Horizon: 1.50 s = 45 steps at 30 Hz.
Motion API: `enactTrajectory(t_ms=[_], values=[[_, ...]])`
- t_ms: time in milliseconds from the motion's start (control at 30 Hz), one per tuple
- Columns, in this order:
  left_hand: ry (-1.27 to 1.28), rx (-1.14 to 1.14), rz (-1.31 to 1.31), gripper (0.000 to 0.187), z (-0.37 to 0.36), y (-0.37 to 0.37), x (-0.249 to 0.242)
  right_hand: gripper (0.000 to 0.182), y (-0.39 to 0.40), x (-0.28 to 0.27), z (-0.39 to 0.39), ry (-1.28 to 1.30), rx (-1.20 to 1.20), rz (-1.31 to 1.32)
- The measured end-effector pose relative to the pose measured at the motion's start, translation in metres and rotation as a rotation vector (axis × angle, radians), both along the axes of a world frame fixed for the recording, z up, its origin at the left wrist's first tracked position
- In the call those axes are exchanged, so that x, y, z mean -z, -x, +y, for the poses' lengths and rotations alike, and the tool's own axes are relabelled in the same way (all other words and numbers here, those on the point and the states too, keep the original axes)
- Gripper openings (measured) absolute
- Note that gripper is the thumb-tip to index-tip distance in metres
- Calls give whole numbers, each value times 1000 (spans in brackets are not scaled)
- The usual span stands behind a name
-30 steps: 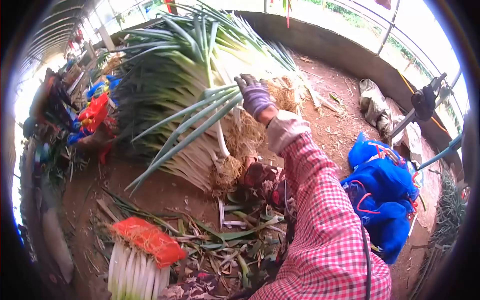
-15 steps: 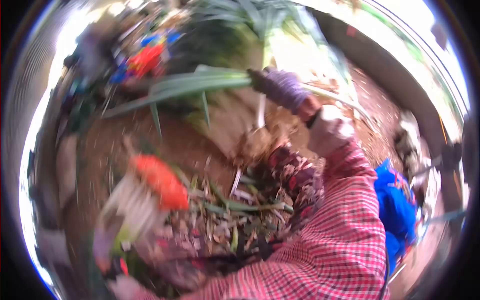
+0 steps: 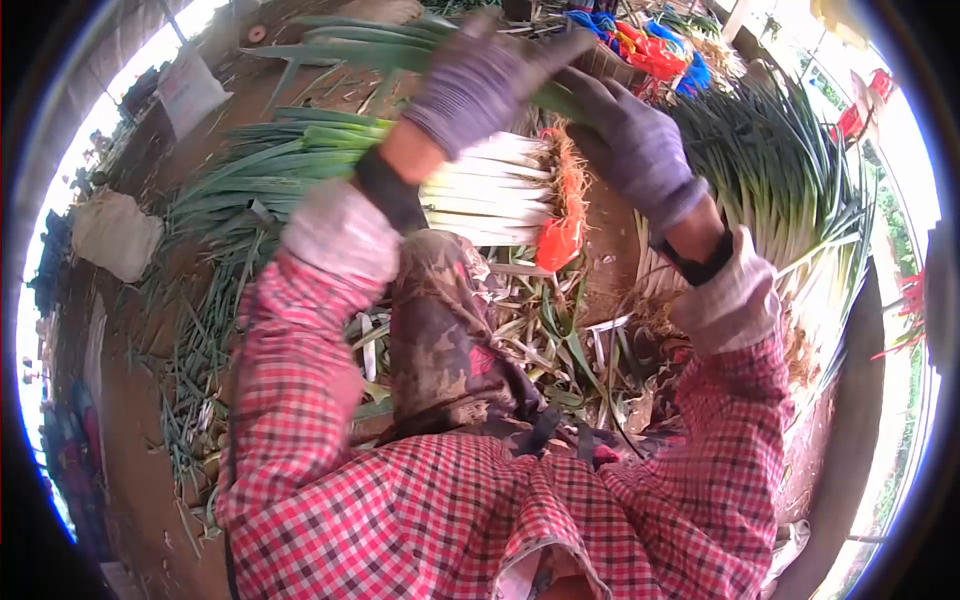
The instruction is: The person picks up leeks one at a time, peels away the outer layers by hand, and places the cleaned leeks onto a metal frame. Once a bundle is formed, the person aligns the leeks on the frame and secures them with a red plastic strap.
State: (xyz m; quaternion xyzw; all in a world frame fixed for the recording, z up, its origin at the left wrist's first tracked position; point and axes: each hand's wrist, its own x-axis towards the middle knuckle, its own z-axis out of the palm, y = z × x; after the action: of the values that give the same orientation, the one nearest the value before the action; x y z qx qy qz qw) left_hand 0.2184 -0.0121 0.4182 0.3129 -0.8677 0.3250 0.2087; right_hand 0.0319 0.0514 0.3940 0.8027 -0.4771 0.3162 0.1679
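In the head view, a long green onion [image 3: 370,45] is held up at the top, its leaves trailing left. My left hand [image 3: 475,90], in a purple glove and blurred, is closed around its leaves. My right hand [image 3: 640,150], gloved alike, has its fingers wrapped round a green stretch farther right; the onion's far end is hidden. Below my hands lies a neat bundle of green onions [image 3: 490,190], white stems and roots to the right, with an orange-red wrap [image 3: 560,243] near the roots. A large heap of green onions [image 3: 780,160] lies beyond my right hand.
Trimmed leaves and peelings [image 3: 570,340] litter the ground around my legs [image 3: 440,340]. Red and blue plastic [image 3: 650,50] sits on a container at the top. A pale sack [image 3: 118,235] lies on the left. A low wall [image 3: 850,430] runs along the right.
The view has swung round, bringing the heap to the right. My left hand has come up from the lower left, away from the orange-wrapped bundle, and joined my right hand on the onion.
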Motion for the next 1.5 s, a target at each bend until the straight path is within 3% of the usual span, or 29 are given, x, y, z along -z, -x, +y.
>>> enactTrajectory(t_ms=[167,233,267,300,367,467,567,600,667,767,933,1000,1067,1133,1167,1267,1367,1467,1500], values=[[119,-172,-9,62,-84,-177,-39,49,3,49,-68,-181,41,-41],[110,-250,-75,60,-104,-227,-21,49,3,67,-77,-349,82,-76],[113,-354,-194,59,-104,-236,-8,47,6,99,-97,-273,1,-91],[113,-455,-313,58,-114,-242,13,46,1,112,-110,-352,18,-60],[-59,-508,-219,58,-143,-255,67,44,-16,145,-135,-458,65,-15],[-446,-706,-289,52,-145,-232,110,42,-20,217,-175,-492,78,-47],[-508,-615,-337,54,-144,-215,164,42,-21,261,-187,-567,274,81],[-515,-529,-337,56,-147,-218,186,47,-27,269,-185,-680,370,246],[-513,-352,-336,61,-163,-216,218,54,-35,283,-184,-654,448,167],[-785,-143,-196,57,-193,-205,236,60,-32,269,-193,-726,412,231],[-968,-245,-346,54,-221,-187,231,60,-33,274,-209,-757,272,225],[-1023,-322,-416,53,-214,-172,207,58,-39,272,-213,-788,320,245],[-906,-267,-382,54,-218,-176,204,56,-43,263,-216,-847,350,259],[-831,-254,-375,55,-227,-181,193,58,-45,267,-220,-681,326,147],[-705,-184,-299,55,-236,-193,208,58,-46,274,-224,-632,314,99],[-687,-204,-217,55,-255,-195,240,53,-53,303,-233,-478,321,9],[-791,-98,-54,55,-269,-214,258,51,-50,312,-230,-387,316,8],[-841,-121,126,48,-278,-228,273,30,-56,272,-220,-549,365,-155],[-862,-131,135,49,-297,-238,289,30,-56,291,-233,-565,411,-199]])
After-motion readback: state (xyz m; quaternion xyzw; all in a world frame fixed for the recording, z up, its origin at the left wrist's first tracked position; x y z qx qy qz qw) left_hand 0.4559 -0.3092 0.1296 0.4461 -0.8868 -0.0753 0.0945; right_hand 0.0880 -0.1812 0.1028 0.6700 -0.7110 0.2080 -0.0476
